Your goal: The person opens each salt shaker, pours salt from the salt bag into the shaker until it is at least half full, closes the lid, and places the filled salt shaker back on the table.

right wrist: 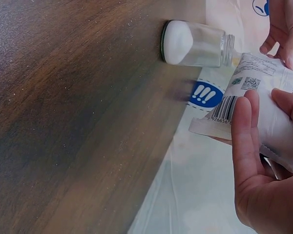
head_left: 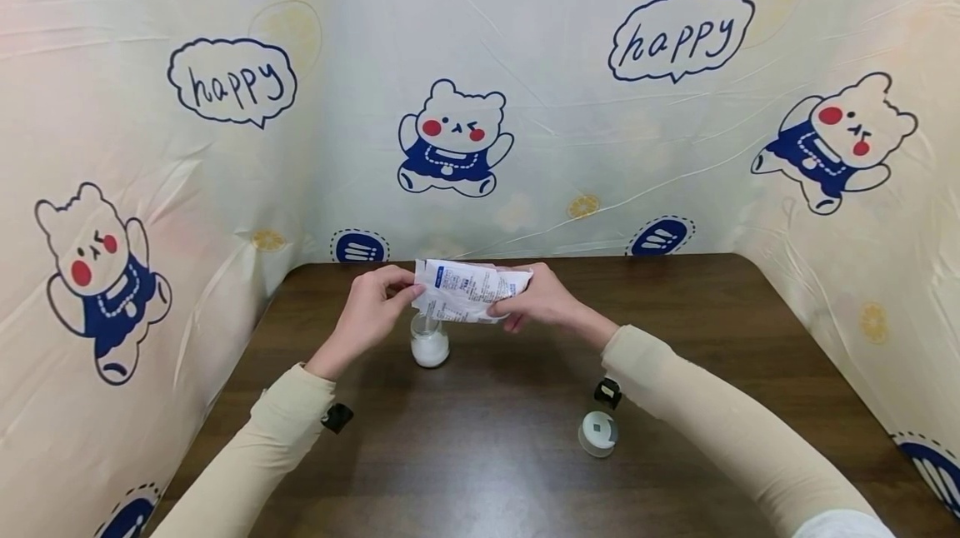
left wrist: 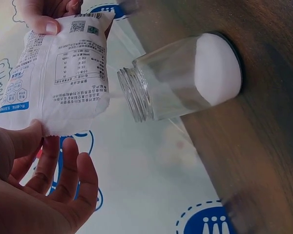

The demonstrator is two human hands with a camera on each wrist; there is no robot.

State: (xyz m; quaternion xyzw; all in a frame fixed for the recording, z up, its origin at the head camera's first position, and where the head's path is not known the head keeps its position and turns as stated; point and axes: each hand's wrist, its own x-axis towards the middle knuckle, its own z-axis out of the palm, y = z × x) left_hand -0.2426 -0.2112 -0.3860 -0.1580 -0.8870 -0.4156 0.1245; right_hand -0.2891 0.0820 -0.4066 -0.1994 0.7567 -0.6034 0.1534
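Note:
Both hands hold a white printed plastic bag [head_left: 467,291] tilted over a glass jar [head_left: 430,345] that stands on the table. My left hand [head_left: 372,309] pinches the bag's left edge between thumb and fingers. At the other end my right hand [head_left: 542,298] grips it, thumb across the printed face and fingers beneath. In the left wrist view, the bag's lower corner lies close to the threaded mouth of the upright, uncapped jar [left wrist: 161,80]. White granular stuff [left wrist: 216,70] fills the jar's bottom part. A faint pale streak shows between bag and mouth.
A round lid [head_left: 598,433], whitish with a grey patch, lies on the brown wooden table [head_left: 465,455] near my right forearm. Small pale specks dot the tabletop in the right wrist view. A printed curtain [head_left: 540,171] encloses the table's back and sides.

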